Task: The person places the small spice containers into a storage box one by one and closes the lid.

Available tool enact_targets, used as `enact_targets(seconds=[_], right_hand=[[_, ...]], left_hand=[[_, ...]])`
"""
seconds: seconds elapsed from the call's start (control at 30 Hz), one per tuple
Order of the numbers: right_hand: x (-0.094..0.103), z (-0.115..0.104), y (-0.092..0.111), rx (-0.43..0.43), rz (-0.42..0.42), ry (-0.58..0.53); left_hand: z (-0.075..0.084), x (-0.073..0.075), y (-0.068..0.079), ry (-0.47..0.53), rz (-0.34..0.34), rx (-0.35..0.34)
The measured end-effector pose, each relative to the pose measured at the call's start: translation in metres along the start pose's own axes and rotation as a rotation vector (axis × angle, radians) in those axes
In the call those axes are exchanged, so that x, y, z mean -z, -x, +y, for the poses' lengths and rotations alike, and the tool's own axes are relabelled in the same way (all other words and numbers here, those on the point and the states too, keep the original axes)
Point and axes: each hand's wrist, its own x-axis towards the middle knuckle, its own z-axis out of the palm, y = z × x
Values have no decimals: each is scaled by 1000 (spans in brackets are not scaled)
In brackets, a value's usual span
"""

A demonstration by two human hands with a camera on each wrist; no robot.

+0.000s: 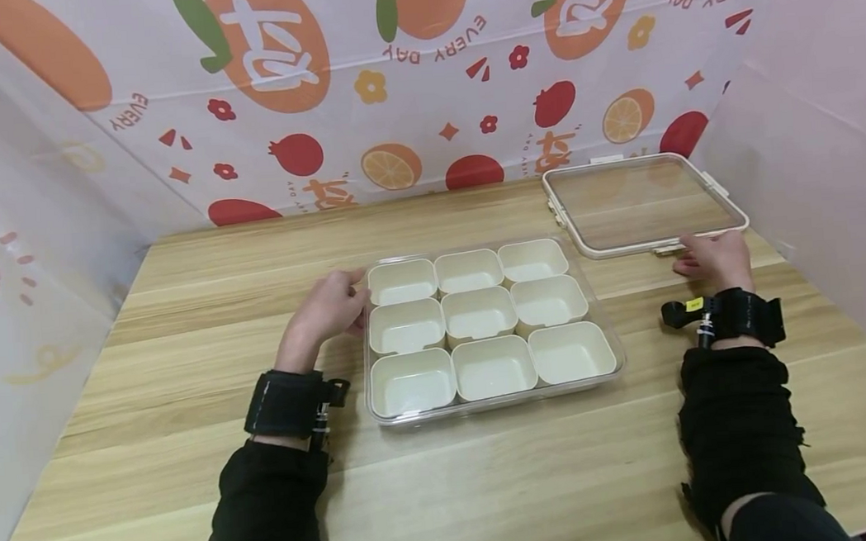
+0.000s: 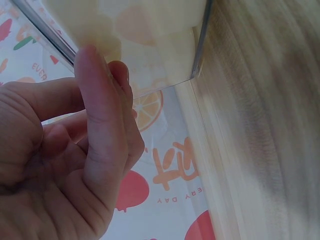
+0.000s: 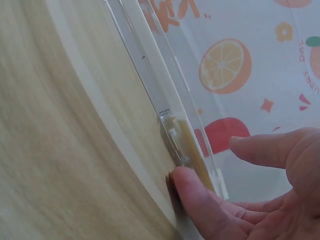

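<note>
A clear tray holds several cream cups in three rows of three. At its left side, my left hand touches the outer wall with its fingers; the left wrist view shows a fingertip against the see-through tray wall. Far right lies a rectangular lid with a clear panel, a cream frame and side latches. My right hand is at the lid's near edge, fingertips by a latch. The thumb stands apart from the lid's edge in the right wrist view.
Both the tray and the lid lie on a wooden table. Behind it hangs a white cloth printed with fruit and flowers. Plain white walls flank both sides. Black bands with small cameras wrap both wrists.
</note>
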Motion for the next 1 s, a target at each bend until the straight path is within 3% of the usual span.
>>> enact_targets(seconds=[0.2, 0.37, 0.47, 0.67, 0.8, 0.9, 1.0], right_hand=[[-2, 1, -8, -64, 29, -172], [-2, 0, -13, -92, 76, -143], [-2, 0, -15, -104, 101, -67], [0, -3, -15, -155, 88, 8], [0, -5, -18, -147, 52, -154], [-1, -6, -20, -130, 11, -363], [1, -5, -24, -186, -84, -584]], left_hand=[[0, 2, -1, -5, 6, 8], [4, 5, -1, 1, 5, 8], [5, 5, -2, 9, 0, 5], [6, 5, -4, 20, -10, 3], [7, 7, -5, 11, -7, 5], [7, 9, -5, 10, -8, 14], [7, 9, -6, 14, -12, 24]])
